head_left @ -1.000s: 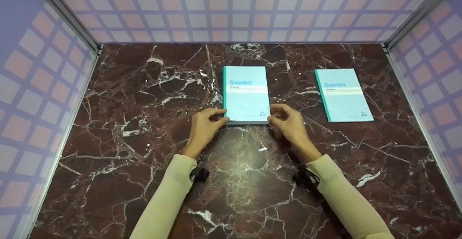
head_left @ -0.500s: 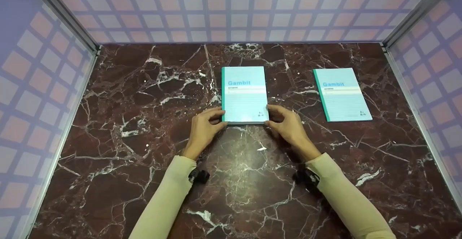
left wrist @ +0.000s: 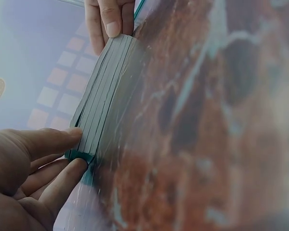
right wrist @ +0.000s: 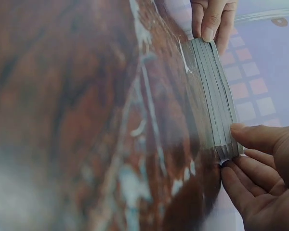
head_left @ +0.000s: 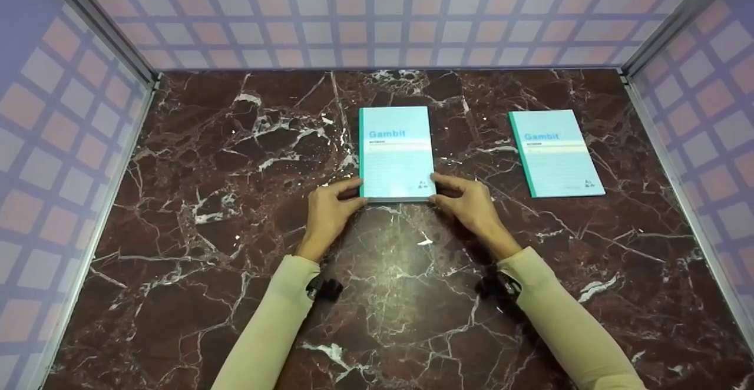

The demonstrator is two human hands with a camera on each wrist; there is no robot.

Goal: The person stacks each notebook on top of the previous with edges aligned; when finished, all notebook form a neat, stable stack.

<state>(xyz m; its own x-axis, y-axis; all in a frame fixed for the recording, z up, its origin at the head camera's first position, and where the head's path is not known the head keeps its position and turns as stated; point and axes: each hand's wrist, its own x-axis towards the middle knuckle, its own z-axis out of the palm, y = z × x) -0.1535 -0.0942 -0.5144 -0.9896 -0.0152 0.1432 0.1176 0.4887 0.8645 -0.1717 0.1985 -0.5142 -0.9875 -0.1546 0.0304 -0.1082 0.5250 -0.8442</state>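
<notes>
A stack of several light-blue notebooks (head_left: pixel 396 154) with green spines lies at mid-table, the top cover reading "Gambit". My left hand (head_left: pixel 328 216) grips its near left corner, thumb on the front edge and fingers along the spine side. At the near right corner, my right hand (head_left: pixel 468 204) holds the stack the same way. In the left wrist view the layered page edges (left wrist: pixel 98 98) run between both hands. The right wrist view shows the stack's edges (right wrist: pixel 212 91) lined up closely, with the right thumb (right wrist: pixel 255 137) against the upper one. The far side of the stack is untouched.
Another light-blue notebook (head_left: pixel 556 154) lies slightly turned to the right, apart from the stack. The dark red marble-patterned table (head_left: pixel 206 296) is bounded by checkered panels (head_left: pixel 377 25) at the back and both sides.
The head view shifts slightly. My right fingers have drawn in against the stack's right side; the left hand keeps its place. The separate notebook stays where it was.
</notes>
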